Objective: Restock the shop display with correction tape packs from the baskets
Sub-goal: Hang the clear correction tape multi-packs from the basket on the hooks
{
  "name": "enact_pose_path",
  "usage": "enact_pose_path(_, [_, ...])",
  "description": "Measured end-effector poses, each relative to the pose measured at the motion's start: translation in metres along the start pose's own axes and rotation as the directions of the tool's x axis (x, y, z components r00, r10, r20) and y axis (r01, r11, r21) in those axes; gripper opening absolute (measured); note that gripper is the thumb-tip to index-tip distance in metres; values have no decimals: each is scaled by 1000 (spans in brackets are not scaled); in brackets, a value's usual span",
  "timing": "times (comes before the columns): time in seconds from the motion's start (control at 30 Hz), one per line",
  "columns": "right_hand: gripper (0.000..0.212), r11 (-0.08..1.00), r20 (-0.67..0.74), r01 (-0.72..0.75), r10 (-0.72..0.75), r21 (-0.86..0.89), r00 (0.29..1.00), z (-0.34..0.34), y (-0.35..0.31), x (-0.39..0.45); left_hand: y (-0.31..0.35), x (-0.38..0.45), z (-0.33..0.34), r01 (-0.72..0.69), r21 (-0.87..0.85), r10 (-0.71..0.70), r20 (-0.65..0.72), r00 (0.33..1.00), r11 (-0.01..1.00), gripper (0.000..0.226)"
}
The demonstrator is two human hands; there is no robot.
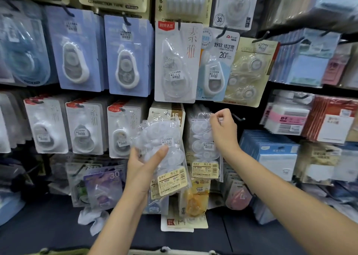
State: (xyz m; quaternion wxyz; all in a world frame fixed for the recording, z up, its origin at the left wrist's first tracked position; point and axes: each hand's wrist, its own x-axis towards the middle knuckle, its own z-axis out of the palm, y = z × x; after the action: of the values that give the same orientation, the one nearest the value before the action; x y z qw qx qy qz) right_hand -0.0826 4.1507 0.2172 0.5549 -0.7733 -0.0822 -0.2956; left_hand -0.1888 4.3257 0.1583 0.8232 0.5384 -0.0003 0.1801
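Observation:
My left hand [144, 164] grips a small stack of clear correction tape packs [166, 157] with yellow label cards, held up in front of the display wall. My right hand [224, 130] pinches the top of another clear multi-pack [202, 144] that hangs against the wall, close to a bare black hook [239, 118] sticking out just to its right. Both packs show several white tape dispensers under plastic.
Hooks all over the wall carry correction tape cards: blue ones [126, 55] at upper left, white ones [174, 61] in the middle, beige ones [249, 70] to the right. Sticky notes and boxes [271, 152] fill the right side. A basket rim [174, 251] shows at the bottom edge.

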Motion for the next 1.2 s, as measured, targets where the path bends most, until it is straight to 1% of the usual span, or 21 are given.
enact_pose_path(0.1, [19,1000,-4,5,-5,11,1000,1,0,2,3,1,0,-18,-3,18,-17,1000,1000,109])
enact_pose_path(0.17, [18,999,-40,-25,26,29,999,1,3,3,4,3,-2,-14,-12,13,-23,1000,1000,104])
enact_pose_path(0.23, [18,999,-62,-21,23,35,998,1,6,1,4,4,-4,-6,-22,5,-33,999,1000,99])
enact_pose_path(0.3, [20,1000,-59,8,-7,22,998,1,8,1,3,5,-5,1,-29,-2,-41,999,1000,100])
enact_pose_path(0.37, [21,999,-44,35,-35,-6,998,1,10,0,2,6,-6,-3,-25,2,-41,999,1000,95])
enact_pose_path(0.43, [21,999,-34,32,-32,-26,999,2,13,1,1,6,-6,-2,-28,1,-37,999,1000,94])
enact_pose_path(0.53, [16,997,-9,-33,33,-66,999,4,17,5,-1,7,-6,-1,-23,0,-30,1000,1000,98])
enact_pose_path(0.7, [15,982,-7,-162,162,-101,987,8,10,14,-3,7,-5,1,-34,-1,-3,1000,999,91])
enact_pose_path(0.77, [13,968,-79,-246,242,-44,967,10,5,11,-5,7,-5,19,-36,-19,4,1000,999,91])
enact_pose_path(0.8, [12,966,-153,-259,254,-14,955,10,1,6,-6,7,-5,25,-41,-24,14,1000,999,88])
enact_pose_path(0.83, [12,974,-224,-228,223,1,949,10,-4,-2,-7,6,-5,27,-48,-25,30,999,998,83])
enact_pose_path(0.87, [11,987,-257,-160,159,18,953,10,-10,-12,-8,6,-4,27,-53,-24,50,998,998,79])
enact_pose_path(0.9, [11,996,-227,-78,88,54,970,9,-15,-23,-8,5,-3,28,-54,-24,68,997,998,76])
enact_pose_path(0.93, [12,994,-130,-14,28,113,991,9,-21,-33,-8,4,-2,28,-51,-24,83,996,998,74])
enact_pose_path(0.97, [15,987,20,0,-3,161,1000,9,-29,-43,-9,3,0,28,-45,-24,98,995,999,74])
enact_pose_path(1.0, [20,984,171,-17,-14,178,985,11,-35,-52,-10,3,1,25,-35,-21,111,994,999,74])
enact_pose_path(1.03, [26,985,277,-32,-17,172,961,12,-39,-59,-10,1,3,23,-25,-20,120,993,999,73])
enact_pose_path(1.07, [29,987,318,-37,-15,156,948,12,-42,-63,-11,0,4,25,-21,-23,126,992,999,73])
enact_pose_path(1.13, [27,988,295,-52,8,142,955,10,-45,-66,-12,-1,4,43,-41,-37,130,991,998,75])
enact_pose_path(1.2, [25,970,309,-150,86,191,947,6,-43,-64,-12,-1,2,83,-70,-73,127,989,994,91])
